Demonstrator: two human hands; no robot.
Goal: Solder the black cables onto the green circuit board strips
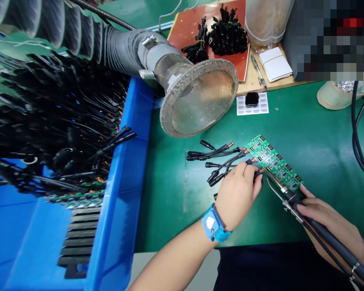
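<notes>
A green circuit board point(275, 161) with a row of small digit displays lies aslant on the green bench. My left hand point(237, 195), a blue strap on its wrist, is closed at the board's left edge, pinching a short black cable point(259, 172) whose coloured wire ends meet the board. Several similar black cables point(223, 152) fan out to the left, some with their wires at the board. My right hand point(333, 222) grips a soldering iron point(317, 227) with a thin metal feed tube alongside. The iron's tip is close to those wire ends; whether it touches cannot be made out.
A fume extractor hood point(200, 101) hangs over the bench. At left, a blue bin point(117, 214) holds many black cables and boards. A smartwatch point(251, 99) rests on a label sheet. Cable bundles point(228, 34) lie at the back; black cords point(358, 141) hang at right.
</notes>
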